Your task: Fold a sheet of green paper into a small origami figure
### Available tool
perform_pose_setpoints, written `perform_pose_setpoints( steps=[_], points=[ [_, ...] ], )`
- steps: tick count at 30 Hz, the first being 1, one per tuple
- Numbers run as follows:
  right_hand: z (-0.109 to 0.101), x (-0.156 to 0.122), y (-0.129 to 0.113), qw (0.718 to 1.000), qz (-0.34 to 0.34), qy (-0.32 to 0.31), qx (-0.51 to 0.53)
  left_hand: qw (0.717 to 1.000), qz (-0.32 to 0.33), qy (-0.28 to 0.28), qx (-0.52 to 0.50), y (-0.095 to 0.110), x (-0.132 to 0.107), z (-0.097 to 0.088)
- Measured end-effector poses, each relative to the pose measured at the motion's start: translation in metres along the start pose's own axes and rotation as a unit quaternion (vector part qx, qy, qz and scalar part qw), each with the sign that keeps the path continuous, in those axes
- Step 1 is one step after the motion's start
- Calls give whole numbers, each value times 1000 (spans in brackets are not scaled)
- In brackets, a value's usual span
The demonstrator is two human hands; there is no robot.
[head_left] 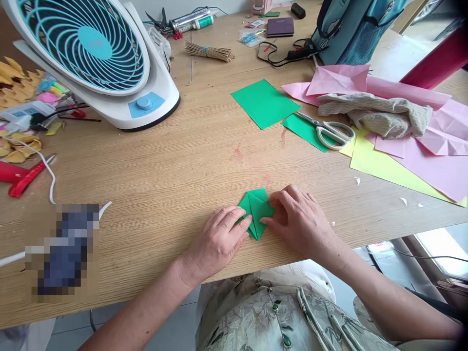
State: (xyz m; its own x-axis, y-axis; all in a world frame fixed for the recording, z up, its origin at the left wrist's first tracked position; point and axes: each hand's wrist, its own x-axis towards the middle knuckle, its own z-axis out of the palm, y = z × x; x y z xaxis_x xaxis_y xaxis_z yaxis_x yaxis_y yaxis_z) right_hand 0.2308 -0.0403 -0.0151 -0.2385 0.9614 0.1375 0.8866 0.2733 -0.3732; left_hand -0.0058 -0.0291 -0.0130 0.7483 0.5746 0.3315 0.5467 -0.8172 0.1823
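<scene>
A small piece of green paper (257, 208), folded into a kite-like shape with crease lines meeting near its middle, lies on the wooden table (175, 165) close to the front edge. My left hand (223, 236) covers its left side, the fingers closed and holding it down against the tabletop. On the opposite side, my right hand (298, 217) pinches the paper's right edge between thumb and fingers. Farther back are a flat green sheet (265, 105) and a second green piece (305, 130), partly under white-handled scissors (334, 135).
A white and blue fan (144, 102) stands at the back left. Pink paper (402, 92), yellow paper (383, 173) and a crumpled grey cloth (380, 114) are piled at right. Behind lie a stick bundle (208, 51) and a blue bag (351, 34). A red-handled tool (29, 176) sits left.
</scene>
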Motion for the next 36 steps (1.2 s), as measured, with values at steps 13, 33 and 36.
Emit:
perform_pose_setpoints(
  steps=[13, 33, 36],
  points=[
    [2, -2, 0, 1000, 13, 14, 24, 999, 24, -10, 28, 7, -10, 0],
    [3, -9, -2, 999, 13, 21, 29, 999, -46, -13, 22, 29, -23, 0],
    [3, -7, -3, 999, 18, 22, 43, 998, -55, -13, 3, 28, -20, 0]
  ],
)
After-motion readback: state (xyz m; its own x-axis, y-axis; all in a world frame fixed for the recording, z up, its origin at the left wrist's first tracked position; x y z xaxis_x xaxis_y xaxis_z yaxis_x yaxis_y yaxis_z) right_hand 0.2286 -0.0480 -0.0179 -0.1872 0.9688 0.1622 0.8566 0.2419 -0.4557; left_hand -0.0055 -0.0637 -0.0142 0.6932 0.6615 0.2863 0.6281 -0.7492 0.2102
